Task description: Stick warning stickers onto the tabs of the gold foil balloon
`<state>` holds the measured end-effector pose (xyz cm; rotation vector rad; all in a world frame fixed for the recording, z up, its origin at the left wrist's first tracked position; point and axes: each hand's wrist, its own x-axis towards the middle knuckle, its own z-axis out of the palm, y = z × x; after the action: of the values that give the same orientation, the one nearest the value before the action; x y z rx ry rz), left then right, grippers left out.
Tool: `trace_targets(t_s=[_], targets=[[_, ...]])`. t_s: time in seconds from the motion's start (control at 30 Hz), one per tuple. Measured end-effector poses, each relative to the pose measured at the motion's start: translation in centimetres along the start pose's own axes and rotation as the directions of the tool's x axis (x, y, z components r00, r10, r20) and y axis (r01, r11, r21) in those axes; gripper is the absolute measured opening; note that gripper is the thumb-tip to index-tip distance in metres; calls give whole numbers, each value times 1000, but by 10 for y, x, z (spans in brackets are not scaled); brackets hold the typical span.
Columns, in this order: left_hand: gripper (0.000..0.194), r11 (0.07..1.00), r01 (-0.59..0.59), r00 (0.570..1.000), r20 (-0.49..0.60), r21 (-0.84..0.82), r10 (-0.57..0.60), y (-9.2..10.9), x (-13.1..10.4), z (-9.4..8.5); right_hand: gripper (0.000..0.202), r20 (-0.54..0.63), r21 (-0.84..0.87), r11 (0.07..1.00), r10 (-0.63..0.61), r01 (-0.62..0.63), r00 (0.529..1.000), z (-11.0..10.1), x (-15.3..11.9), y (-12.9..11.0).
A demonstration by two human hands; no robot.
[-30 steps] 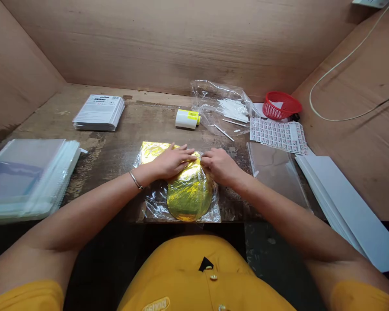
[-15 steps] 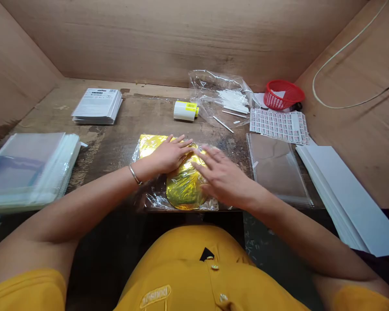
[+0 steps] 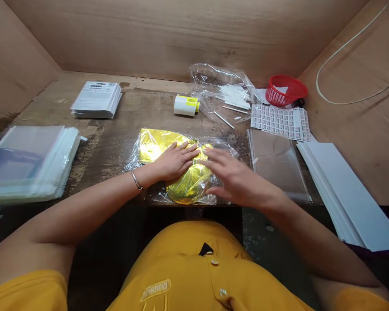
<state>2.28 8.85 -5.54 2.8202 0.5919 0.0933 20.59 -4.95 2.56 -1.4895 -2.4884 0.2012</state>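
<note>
A shiny gold foil balloon, flat and creased, lies at the front of the table with clear plastic film crumpled around it. My left hand rests palm down on the foil, its fingers stretched out toward the right. Beside it, my right hand hovers at the foil's right side with fingers apart, slightly blurred; nothing shows in its grip. Both hands hide parts of the foil, so its full shape cannot be made out.
Left are clear plastic sleeves and printed cards. Behind the foil stand a label roll and a bag of white sticks. Right are a red basket, sticker sheets, a clear sleeve and white card strips.
My right hand has lifted and shifted right, away from the foil's middle. My left hand has slid slightly right and lies flatter, and more of the foil and film shows.
</note>
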Motion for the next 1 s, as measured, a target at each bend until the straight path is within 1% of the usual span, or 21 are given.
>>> trace_targets(t_s=[0.07, 0.1, 0.13, 0.2, 0.27, 0.3, 0.33, 0.37, 0.43, 0.47, 0.5, 0.53, 0.57, 0.6, 0.63, 0.7, 0.77, 0.8, 0.87, 0.93, 1.0], targets=[[50, 1000, 2, 1000, 7, 3, -2, 1, -1, 0, 13, 202, -46, 995, -72, 83, 977, 13, 9, -8], [51, 1000, 5, 1000, 11, 3, -5, 2, -1, 0, 6, 257, -37, 995, -85, 98, 963, 17, 7, -8], [51, 1000, 8, 1000, 14, 3, -8, 1, -2, 0, 14, 282, -2, 996, -85, 89, 956, 17, 1, -5], [51, 1000, 14, 1000, 16, -9, -14, 0, -3, 0, 21, 260, 136, 990, -65, 30, 963, 9, -25, 11], [50, 1000, 9, 1000, 23, -25, -9, -2, -3, -1, 14, 194, 270, 961, 5, -59, 981, -5, -56, 29], [50, 1000, 3, 1000, 28, -29, -2, -3, -3, 0, 7, 134, 284, 952, 81, -116, 988, -11, -70, 35], [50, 1000, -3, 999, 32, -31, 4, -4, -2, 0, 17, 46, 270, 944, 184, -190, 982, -15, -80, 37], [50, 1000, -7, 999, 32, -31, 8, -5, -2, 1, 31, -82, 246, 930, 299, -271, 951, -18, -86, 36], [50, 999, -10, 1000, 26, -37, 11, -4, -2, 2, 45, -403, 227, 892, 452, -391, 796, -16, -83, 21], [50, 999, -9, 1000, 21, -53, 11, -3, -3, 3, 43, -524, 227, 891, 453, -394, 721, -13, -76, 12], [49, 996, -4, 1000, 11, -92, 5, -2, -3, 2, 38, -591, 214, 909, 411, -357, 694, -8, -66, 1], [49, 989, 3, 1000, -4, -146, -4, 0, -4, 1, 32, -595, 184, 937, 347, -297, 725, -2, -56, -7], [47, 979, 6, 1000, -21, -206, -10, 1, -5, -1, 28, -532, 143, 961, 275, -235, 800, 4, -46, -14], [46, 966, 6, 999, -39, -259, -16, 2, -4, -5, 25, -421, 103, 976, 218, -192, 880, 11, -37, -18], [43, 954, 7, 998, -61, -299, -27, 2, -3, -9, 23, -290, 71, 982, 187, -174, 939, 18, -31, -19], [39, 944, 35, 989, -121, -328, -79, -4, 5, -20, 22, -94, 38, 974, 226, -223, 970, 33, -26, -13], [38, 929, 133, 952, -215, -347, -216, -17, 21, -34, 22, -35, 44, 957, 289, -288, 957, 47, -29, -4], [39, 904, 206, 912, -261, -376, -316, -26, 32, -41, 22, -47, 55, 951, 308, -306, 950, 53, -32, -1], [41, 809, 358, 797, -299, -466, -525, -48, 57, -55, 21, -121, 80, 944, 328, -320, 937, 65, -40, 4], [39, 672, 470, 696, -228, -573, -681, -69, 82, -66, 21, -217, 108, 944, 329, -313, 919, 76, -47, 4], [36, 537, 532, 644, -99, -655, -758, -85, 103, -72, 21, -297, 131, 944, 329, -303, 896, 84, -52, 3]])
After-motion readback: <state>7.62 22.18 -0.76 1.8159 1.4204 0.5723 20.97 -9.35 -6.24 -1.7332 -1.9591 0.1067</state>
